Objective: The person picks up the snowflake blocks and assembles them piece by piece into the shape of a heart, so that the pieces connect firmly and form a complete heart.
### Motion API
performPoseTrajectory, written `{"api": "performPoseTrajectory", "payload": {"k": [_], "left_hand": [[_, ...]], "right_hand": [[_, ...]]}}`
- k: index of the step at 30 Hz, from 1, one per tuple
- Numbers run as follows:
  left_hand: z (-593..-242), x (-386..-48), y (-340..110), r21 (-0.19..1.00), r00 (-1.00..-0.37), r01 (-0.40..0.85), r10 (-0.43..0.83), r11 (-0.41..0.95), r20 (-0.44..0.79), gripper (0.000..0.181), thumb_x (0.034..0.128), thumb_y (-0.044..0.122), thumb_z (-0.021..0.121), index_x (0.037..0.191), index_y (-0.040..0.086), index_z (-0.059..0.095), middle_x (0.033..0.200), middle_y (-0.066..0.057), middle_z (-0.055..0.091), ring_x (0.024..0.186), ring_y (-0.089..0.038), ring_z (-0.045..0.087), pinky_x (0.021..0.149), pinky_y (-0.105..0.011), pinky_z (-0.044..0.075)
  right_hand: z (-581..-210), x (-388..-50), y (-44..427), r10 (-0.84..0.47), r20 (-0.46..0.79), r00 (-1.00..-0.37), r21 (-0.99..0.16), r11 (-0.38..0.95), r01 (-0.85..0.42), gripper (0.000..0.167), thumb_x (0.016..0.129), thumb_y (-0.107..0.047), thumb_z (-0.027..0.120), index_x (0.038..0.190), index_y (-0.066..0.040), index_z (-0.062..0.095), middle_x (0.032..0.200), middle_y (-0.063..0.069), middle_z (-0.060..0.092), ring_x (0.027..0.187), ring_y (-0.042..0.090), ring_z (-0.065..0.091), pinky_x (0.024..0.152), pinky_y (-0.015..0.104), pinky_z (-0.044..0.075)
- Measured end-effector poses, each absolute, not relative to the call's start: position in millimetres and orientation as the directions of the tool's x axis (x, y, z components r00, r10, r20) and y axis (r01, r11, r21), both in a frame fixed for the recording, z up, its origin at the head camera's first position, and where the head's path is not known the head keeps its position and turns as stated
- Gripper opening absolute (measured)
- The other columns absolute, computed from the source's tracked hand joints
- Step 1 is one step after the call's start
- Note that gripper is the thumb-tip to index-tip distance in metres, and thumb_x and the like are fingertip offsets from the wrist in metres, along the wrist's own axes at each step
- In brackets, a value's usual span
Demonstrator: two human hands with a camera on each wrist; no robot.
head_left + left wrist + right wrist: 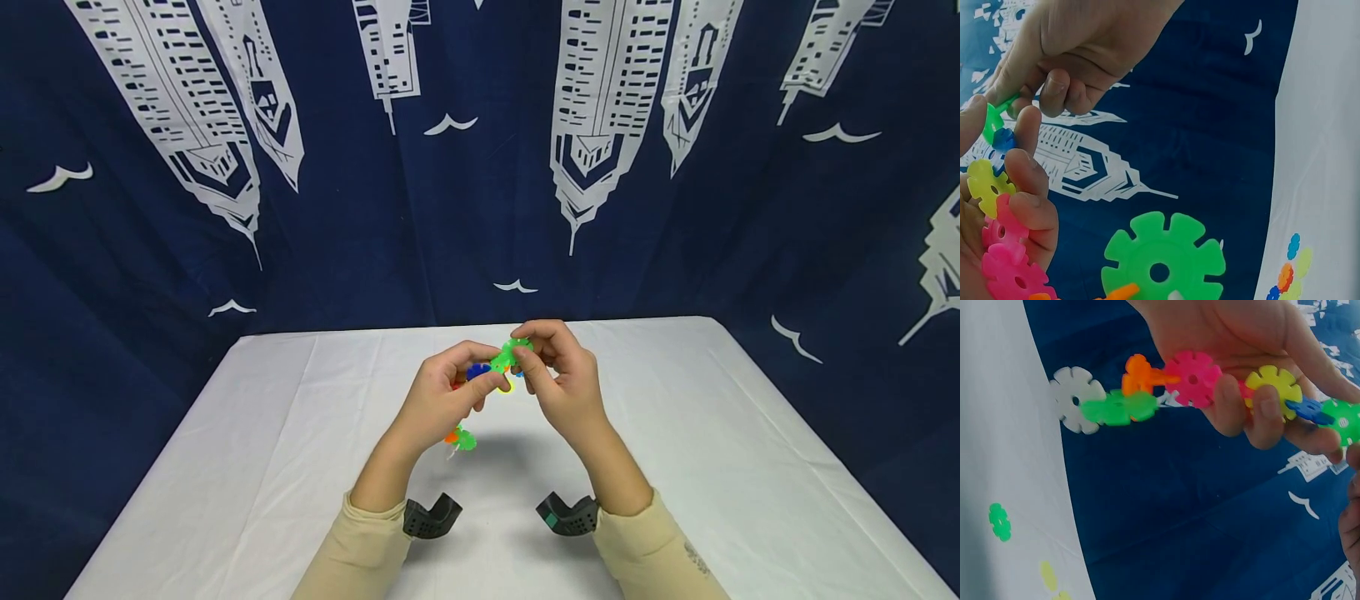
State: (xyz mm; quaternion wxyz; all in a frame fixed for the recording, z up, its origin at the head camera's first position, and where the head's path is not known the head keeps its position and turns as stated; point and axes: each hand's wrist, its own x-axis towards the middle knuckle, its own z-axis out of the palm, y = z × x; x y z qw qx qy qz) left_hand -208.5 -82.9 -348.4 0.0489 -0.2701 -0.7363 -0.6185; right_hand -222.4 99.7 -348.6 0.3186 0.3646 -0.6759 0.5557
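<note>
My left hand (442,393) grips a chain of notched plastic discs joined at their slots. Along it in the right wrist view come a green disc (1345,422), a blue disc (1310,410), a yellow disc (1272,384), a pink disc (1194,379), an orange disc (1139,375), another green disc (1119,408) and a white disc (1075,400). The white end hangs free below the hand. Opposite, my right hand (567,379) pinches a further green disc (519,344) against the chain's green end. Fingers hide whether their slots are engaged.
Loose discs lie on the white tablecloth (675,433) behind the hands, including an orange disc (1285,277) and a light blue disc (1294,245) in the left wrist view. A dark blue curtain (420,225) with white buildings hangs beyond the table.
</note>
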Motion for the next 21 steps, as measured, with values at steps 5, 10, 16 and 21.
{"api": "performPoseTrajectory", "payload": {"k": [5, 10, 16, 21], "left_hand": [[-346.8, -207.5, -83.6, 0.879, -0.838, 0.473, 0.338, 0.058, 0.429, 0.015, 0.0949, 0.014, 0.068, 0.109, 0.01, 0.069, 0.082, -0.009, 0.069, 0.055, -0.018, 0.048, 0.048, -0.021, 0.039], [-344.7, -207.2, -84.4, 0.868, -0.828, 0.494, 0.335, 0.053, 0.45, 0.015, 0.0936, 0.011, 0.069, 0.108, 0.007, 0.068, 0.081, -0.011, 0.068, 0.053, -0.011, 0.044, 0.047, -0.021, 0.037], [-344.5, -207.1, -84.0, 0.878, -0.84, 0.474, 0.333, 0.063, 0.429, 0.017, 0.0939, 0.012, 0.069, 0.11, 0.007, 0.068, 0.081, -0.014, 0.067, 0.053, -0.011, 0.045, 0.047, -0.02, 0.038], [-345.3, -207.7, -82.7, 0.892, -0.836, 0.451, 0.365, 0.031, 0.41, 0.021, 0.098, 0.01, 0.062, 0.118, 0.004, 0.065, 0.084, -0.019, 0.064, 0.054, -0.012, 0.047, 0.046, -0.021, 0.039]], "right_hand": [[-352.0, -220.2, 90.9, -0.096, 0.856, -0.509, -0.502, 0.082, -0.861, 0.021, 0.087, 0.019, 0.059, 0.106, 0.009, 0.055, 0.071, 0.016, 0.061, 0.049, 0.006, 0.046, 0.045, 0.017, 0.041], [-354.9, -217.7, 84.0, -0.051, 0.861, -0.506, -0.504, 0.056, -0.862, 0.019, 0.089, 0.019, 0.057, 0.105, 0.011, 0.053, 0.072, 0.02, 0.061, 0.048, 0.007, 0.046, 0.045, 0.017, 0.042], [-355.6, -217.4, 82.6, -0.037, 0.868, -0.496, -0.492, 0.077, -0.867, 0.02, 0.089, 0.019, 0.058, 0.106, 0.01, 0.054, 0.073, 0.019, 0.061, 0.049, 0.008, 0.047, 0.045, 0.016, 0.043], [-354.0, -218.9, 85.6, -0.077, 0.863, -0.499, -0.493, 0.081, -0.866, 0.021, 0.089, 0.019, 0.057, 0.108, 0.01, 0.055, 0.073, 0.017, 0.063, 0.05, 0.01, 0.049, 0.046, 0.017, 0.044]]}}
